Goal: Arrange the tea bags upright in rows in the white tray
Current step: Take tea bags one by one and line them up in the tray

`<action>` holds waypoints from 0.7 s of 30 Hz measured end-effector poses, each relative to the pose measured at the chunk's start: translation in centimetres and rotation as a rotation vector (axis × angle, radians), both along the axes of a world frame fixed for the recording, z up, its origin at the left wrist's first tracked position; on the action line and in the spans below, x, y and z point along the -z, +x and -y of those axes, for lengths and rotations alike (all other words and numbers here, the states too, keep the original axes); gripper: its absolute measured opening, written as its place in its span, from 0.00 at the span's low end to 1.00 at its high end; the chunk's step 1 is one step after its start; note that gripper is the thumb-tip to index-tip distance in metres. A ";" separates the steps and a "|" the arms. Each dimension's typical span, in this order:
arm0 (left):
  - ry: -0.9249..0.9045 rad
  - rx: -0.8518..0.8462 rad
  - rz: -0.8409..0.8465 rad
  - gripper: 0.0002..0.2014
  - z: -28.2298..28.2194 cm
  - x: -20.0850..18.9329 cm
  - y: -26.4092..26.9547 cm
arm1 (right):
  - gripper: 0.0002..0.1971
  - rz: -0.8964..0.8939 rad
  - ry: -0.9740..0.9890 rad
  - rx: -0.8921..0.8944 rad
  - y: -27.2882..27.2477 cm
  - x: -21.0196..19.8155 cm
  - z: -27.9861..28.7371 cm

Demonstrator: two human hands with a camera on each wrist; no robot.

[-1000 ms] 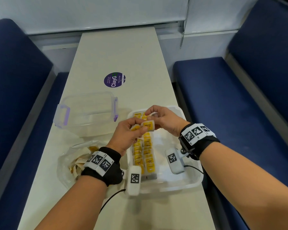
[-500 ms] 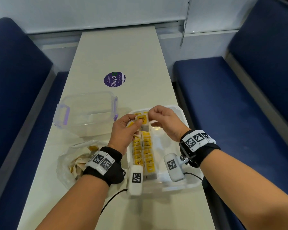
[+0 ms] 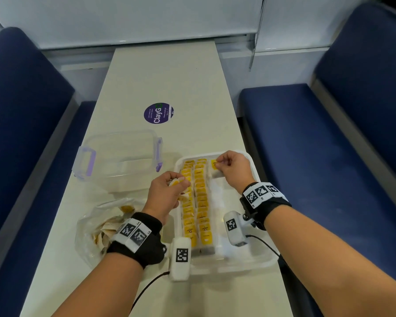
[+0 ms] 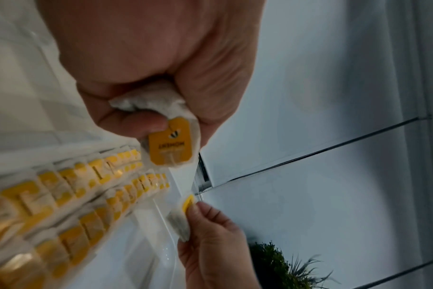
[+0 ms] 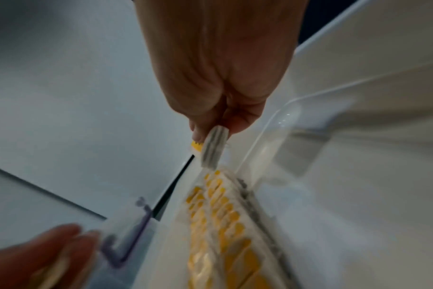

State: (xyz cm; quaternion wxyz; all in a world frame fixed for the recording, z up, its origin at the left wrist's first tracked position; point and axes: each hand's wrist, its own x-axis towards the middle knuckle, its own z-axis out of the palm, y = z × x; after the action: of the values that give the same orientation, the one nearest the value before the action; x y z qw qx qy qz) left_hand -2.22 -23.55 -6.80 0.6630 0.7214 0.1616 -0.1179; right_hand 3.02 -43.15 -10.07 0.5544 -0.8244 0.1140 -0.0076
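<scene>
Starting third row: right hand [image 3: 232, 169] pinches a tea bag [image 3: 214, 168] upright at the far end of the white tray [image 3: 252, 259], just right of the rows.
Done: two rows of tea bags [image 3: 196, 202] stand side by side along the tray's left part.
Left hand [image 3: 167, 193]: fingers curled round spare tea bags [image 4: 171, 140] beside the tray's left edge.
Left to do: the tray's right part looks unfilled; more bags lie in the plastic bag [image 3: 94, 227] on the table [image 3: 165, 76].
</scene>
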 end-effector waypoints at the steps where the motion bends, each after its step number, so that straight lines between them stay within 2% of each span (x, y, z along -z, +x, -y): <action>1: -0.005 0.000 -0.009 0.06 -0.2 0.1 -0.1 | 0.07 -0.021 -0.023 0.001 0.3 0.6 0.2; 6: -0.029 -0.023 -0.030 0.05 -1.3 0.3 -0.5 | 0.11 -0.091 -0.098 -0.069 1.2 2.4 0.1; 10: -0.045 -0.043 -0.046 0.04 -1.9 0.3 -0.7 | 0.15 -0.098 -0.089 -0.026 1.7 3.3 -0.3; 14: -0.052 -0.037 -0.054 0.03 -1.9 0.0 -0.8 | 0.11 -0.055 -0.151 0.004 1.7 3.9 -0.3; 21: -0.119 -0.069 -0.115 0.04 -1.6 0.1 -0.6 | 0.12 0.019 -0.228 0.040 1.8 4.6 -0.8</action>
State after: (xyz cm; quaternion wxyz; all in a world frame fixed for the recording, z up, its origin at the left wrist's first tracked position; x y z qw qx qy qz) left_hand -2.78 -21.91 -6.93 0.6979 0.6669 0.2167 -0.1456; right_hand 4.78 -42.31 -14.68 0.4578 -0.8796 0.1233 -0.0394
